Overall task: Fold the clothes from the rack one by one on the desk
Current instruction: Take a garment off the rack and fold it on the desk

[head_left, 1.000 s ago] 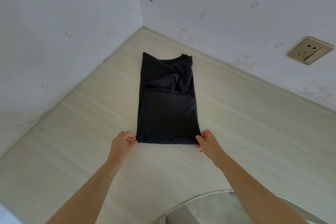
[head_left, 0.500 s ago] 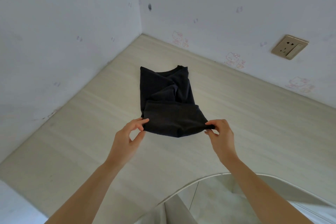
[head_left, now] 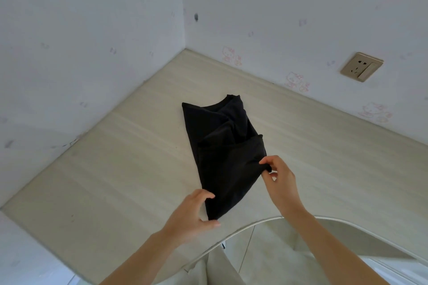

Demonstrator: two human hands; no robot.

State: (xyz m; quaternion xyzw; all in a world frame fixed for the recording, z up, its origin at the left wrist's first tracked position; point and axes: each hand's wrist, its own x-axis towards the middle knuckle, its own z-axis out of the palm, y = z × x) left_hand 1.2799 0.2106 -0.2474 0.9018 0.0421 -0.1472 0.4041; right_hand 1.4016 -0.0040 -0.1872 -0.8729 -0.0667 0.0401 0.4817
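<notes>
Left hand (head_left: 193, 211) and right hand (head_left: 279, 178) each pinch a hem corner of the black shirt (head_left: 222, 146); uneven lifting may skew the fold or loosen tucked sleeves.

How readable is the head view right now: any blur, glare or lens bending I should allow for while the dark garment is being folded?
Head view: sharp, no motion blur on the left hand or right hand; soft even daylight, no glare on the desk; the black garment is so dark that its folds barely show; wide-angle bending curves the desk's near edge.
</notes>
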